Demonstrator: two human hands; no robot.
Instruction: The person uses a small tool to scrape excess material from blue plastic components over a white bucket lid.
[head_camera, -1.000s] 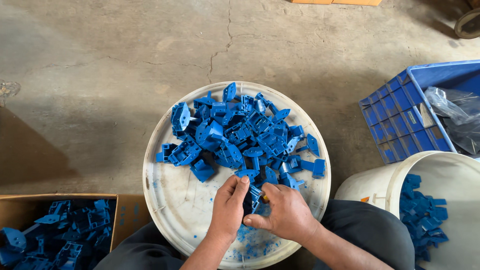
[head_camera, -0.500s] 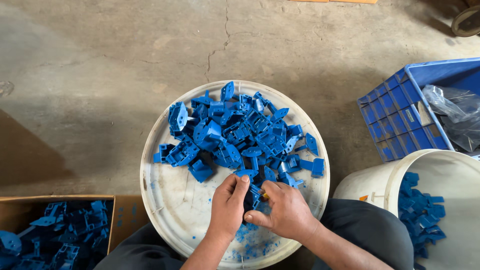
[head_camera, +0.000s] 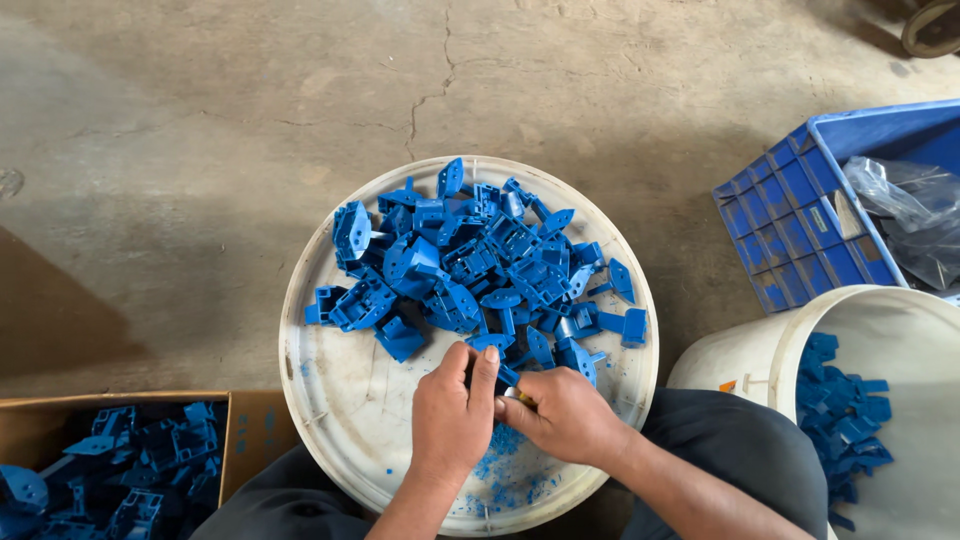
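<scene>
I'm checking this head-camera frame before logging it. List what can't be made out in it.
- Head view: the small piece between the left hand and right hand is mostly covered by the fingers; its shape is unclear.
- Cardboard box: cut off by the bottom and left edges.
- White bucket: cut off at the right edge.
- Blue crate: contents masked by a crumpled plastic bag.

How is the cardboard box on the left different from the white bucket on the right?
The cardboard box is brown and square-cornered; the white bucket is round. The box looks packed with larger blue plastic parts; the bucket holds a looser heap of smaller blue pieces, with bare wall showing. Both sit on the floor beside the person, cut off by the frame.
</scene>
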